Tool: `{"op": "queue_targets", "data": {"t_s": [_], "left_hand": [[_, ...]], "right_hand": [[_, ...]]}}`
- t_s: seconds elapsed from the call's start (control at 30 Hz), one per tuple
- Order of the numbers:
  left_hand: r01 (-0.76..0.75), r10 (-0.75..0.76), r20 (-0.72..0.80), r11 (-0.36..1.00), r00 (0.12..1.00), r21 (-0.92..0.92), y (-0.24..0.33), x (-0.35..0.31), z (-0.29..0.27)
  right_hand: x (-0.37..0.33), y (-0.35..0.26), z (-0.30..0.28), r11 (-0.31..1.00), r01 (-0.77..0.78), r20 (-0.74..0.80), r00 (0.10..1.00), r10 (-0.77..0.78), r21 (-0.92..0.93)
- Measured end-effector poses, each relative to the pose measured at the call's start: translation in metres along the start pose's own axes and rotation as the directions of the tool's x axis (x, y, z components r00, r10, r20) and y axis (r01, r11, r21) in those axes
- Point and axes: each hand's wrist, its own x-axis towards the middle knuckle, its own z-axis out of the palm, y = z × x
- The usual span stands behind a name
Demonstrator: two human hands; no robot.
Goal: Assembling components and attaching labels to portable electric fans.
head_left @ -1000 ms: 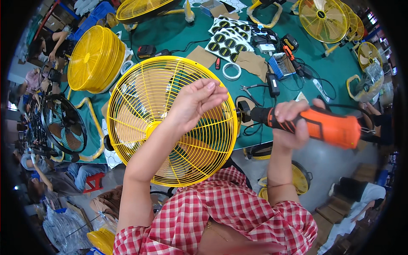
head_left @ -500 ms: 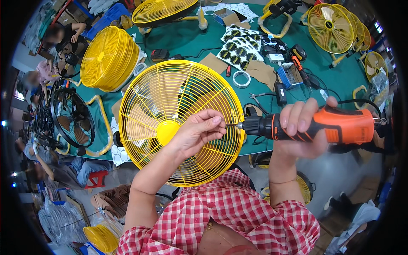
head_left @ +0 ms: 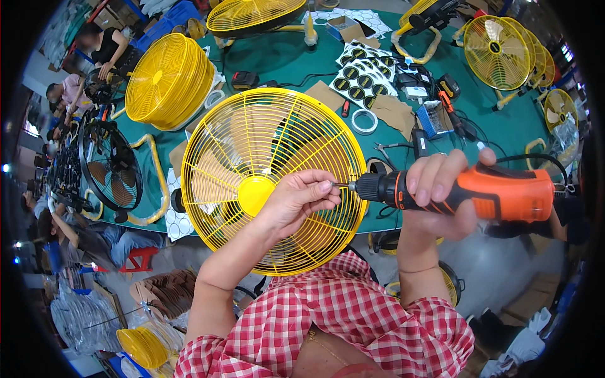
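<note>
My right hand (head_left: pixel 444 183) is wrapped round an orange and black power drill (head_left: pixel 504 194), held level with its chuck pointing left. A thin bit (head_left: pixel 346 185) reaches from the chuck to the fingertips of my left hand (head_left: pixel 305 198). Those fingertips are pinched at the bit's tip; anything between them is too small to make out. Below both hands, a yellow fan (head_left: pixel 258 194) with a round wire guard stands facing up, its front near my checked shirt. Blades show through the guard, and my left forearm crosses its lower part.
A stack of yellow guards (head_left: pixel 165 85) stands at the left of the green table (head_left: pixel 265 58). Round label sheets (head_left: pixel 362 79), a tape roll (head_left: pixel 364 121), pliers (head_left: pixel 386 151) and a small blue box (head_left: pixel 435 120) lie beyond the fan. Assembled fans (head_left: pixel 498 53) stand far right. People work at far left.
The whole view has shifted slightly, moving the fan and table items a little to the right. My hands keep the same hold, the drill's bit still at my left fingertips.
</note>
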Motion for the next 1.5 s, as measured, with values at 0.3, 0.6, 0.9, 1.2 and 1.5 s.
{"op": "queue_targets", "data": {"t_s": [0.3, 0.6, 0.9, 1.2, 1.5], "left_hand": [[-0.015, 0.017, -0.013, 0.995, 1.000, 0.096, 0.005, 0.000, 0.000], [-0.135, 0.182, -0.059, 0.877, 0.981, 0.461, 0.031, 0.027, 0.004], [-0.392, 0.244, 0.401, -0.085, 0.883, 0.916, 0.120, 0.106, -0.014], [-0.286, 0.137, 0.364, -0.396, 0.921, 0.873, 0.134, 0.130, -0.022], [-0.297, 0.033, 0.328, -0.344, 0.944, 0.891, 0.143, 0.133, -0.023]], "right_hand": [[0.004, 0.008, -0.007, 0.997, -0.002, 0.016, 1.000, 0.000, 0.077], [0.028, 0.024, -0.018, 0.996, 0.052, 0.161, 0.985, -0.063, 0.070], [0.065, 0.095, -0.035, 0.972, 0.135, 0.191, 0.977, -0.098, -0.194], [0.076, 0.132, -0.051, 0.865, 0.191, 0.319, 0.947, -0.038, -0.464], [0.082, 0.134, -0.042, 0.894, 0.146, 0.378, 0.925, 0.028, -0.424]]}}
